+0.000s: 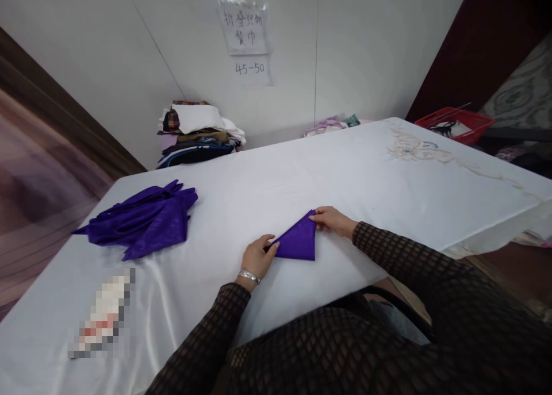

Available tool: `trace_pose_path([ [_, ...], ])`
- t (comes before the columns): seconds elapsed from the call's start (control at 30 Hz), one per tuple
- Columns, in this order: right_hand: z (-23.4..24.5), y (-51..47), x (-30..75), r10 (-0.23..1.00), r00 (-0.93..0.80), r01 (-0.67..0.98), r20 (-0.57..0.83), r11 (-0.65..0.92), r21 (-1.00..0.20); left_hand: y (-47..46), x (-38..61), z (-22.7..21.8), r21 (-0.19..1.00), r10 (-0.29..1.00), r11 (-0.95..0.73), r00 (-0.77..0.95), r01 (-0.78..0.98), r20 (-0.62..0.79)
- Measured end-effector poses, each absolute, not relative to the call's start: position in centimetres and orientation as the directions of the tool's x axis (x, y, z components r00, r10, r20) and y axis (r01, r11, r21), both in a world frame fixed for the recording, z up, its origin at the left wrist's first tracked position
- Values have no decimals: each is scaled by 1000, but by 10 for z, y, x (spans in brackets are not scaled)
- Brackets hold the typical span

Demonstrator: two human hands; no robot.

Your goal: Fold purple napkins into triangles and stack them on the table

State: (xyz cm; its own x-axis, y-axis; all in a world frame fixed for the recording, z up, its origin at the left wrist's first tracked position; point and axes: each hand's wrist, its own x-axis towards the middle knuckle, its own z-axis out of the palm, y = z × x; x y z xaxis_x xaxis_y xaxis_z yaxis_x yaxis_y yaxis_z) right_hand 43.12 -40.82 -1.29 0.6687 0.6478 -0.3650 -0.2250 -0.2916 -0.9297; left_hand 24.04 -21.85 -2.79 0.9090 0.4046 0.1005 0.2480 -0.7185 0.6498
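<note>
A purple cloth napkin [299, 241], folded into a small triangle, lies on the white tablecloth [345, 176] close to my body. My left hand [257, 258], with a silver bracelet at the wrist, pinches the napkin's left corner between thumb and fingers. At the top right corner my right hand [331, 220] grips the folded edge. The slanted fold runs between both hands, and the straight lower edge faces me. Further left sits a loose heap of purple cloths [146, 219].
Folded clothes [200, 130] are stacked against the wall at the back left. Pinkish fabric [326, 126] lies by the far edge. A red basket [470, 131] stands beyond the right corner. A blurred-out item [106, 311] rests at front left. A handwritten sign [245, 35] hangs above.
</note>
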Motion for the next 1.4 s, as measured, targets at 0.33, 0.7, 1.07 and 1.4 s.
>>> trace_pose_path([
  [0.33,-14,-412,434,616,746,24,-252,-403,-915,-217,236,-31,575,444,-775,873,262,200],
  [0.7,-27,-407,449,611,771,149,-180,-447,-882,-217,234,-35,584,474,-765,851,271,225],
  [1.07,-21,-393,459,622,769,319,-146,-573,-755,-214,236,-41,583,460,-775,851,244,255],
  [1.4,-24,-391,459,615,783,449,-91,-660,-603,-215,235,-41,557,446,-794,856,244,261],
])
